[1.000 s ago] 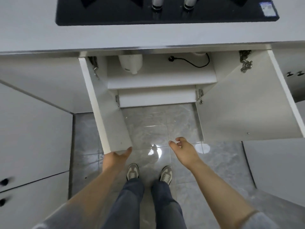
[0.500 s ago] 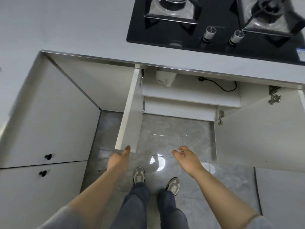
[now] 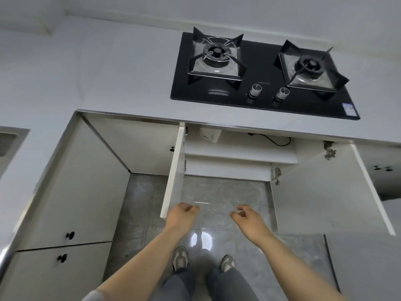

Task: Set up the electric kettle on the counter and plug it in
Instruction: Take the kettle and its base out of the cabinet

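Home kitchen, gas hob [image 3: 260,77] (two burners), white cabinets [image 3: 71,192]

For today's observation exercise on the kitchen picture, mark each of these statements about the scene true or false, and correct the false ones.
1. Both cabinet doors under the counter stand open. True: the left door and the right door are swung out.
2. A kettle stands on the counter beside the gas hob. False: the counter carries the gas hob but no kettle.
3. The right hand grips the right door. False: the right hand hangs free, fingers loosely curled, apart from that door.
4. A black cord lies on the shelf inside the cabinet. True: the black cord curls there.
5. The left hand is by the left door's lower corner. True.
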A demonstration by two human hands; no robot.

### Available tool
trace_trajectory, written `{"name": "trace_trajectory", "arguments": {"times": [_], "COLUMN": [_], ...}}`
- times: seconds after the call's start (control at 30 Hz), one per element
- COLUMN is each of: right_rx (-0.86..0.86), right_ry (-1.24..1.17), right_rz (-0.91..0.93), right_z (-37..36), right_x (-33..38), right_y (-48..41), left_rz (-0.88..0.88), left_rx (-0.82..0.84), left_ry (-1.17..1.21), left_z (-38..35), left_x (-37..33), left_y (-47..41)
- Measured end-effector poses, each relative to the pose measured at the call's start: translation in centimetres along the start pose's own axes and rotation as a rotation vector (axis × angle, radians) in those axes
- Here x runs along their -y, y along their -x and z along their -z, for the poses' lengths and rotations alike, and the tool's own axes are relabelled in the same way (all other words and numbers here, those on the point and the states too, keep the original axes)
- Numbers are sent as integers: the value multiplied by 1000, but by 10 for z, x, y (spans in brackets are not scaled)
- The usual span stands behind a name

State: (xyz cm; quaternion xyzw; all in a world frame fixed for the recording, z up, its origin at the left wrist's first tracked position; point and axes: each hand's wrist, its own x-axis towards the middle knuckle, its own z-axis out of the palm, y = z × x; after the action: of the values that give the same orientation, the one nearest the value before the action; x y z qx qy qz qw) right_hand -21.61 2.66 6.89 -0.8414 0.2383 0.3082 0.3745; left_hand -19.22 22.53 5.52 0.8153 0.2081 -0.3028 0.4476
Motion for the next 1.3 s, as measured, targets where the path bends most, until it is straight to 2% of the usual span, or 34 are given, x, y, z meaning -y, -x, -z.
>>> {"name": "trace_trajectory", "arguments": {"times": [0.23, 0.37, 0.67, 0.83, 1.03, 1.3], "right_rx": [-78, -71, -39, -6, 39, -22], "right_ry": [-128, -150, -116, -59, -17, -18], "right_rz": [30, 30, 50, 52, 25, 35], "right_z": [34, 60, 156, 200, 207, 181], "right_x": [-11, -23, -64, -90, -120, -149], "right_y": [-5, -22, -87, -130, -179, -243], "left_rz": [-61, -100, -114, -59, -34, -106], "left_rx": [76, 50, 30, 18, 13, -12], "left_ry": [-13, -35, -130, -168, -190, -185], "left_z": [-17, -35, -113, -159, -196, -231], "left_x": [-42, -73, -152, -176, -182, -167], "left_y": [-1, -9, -31, -55, -94, -147]}}
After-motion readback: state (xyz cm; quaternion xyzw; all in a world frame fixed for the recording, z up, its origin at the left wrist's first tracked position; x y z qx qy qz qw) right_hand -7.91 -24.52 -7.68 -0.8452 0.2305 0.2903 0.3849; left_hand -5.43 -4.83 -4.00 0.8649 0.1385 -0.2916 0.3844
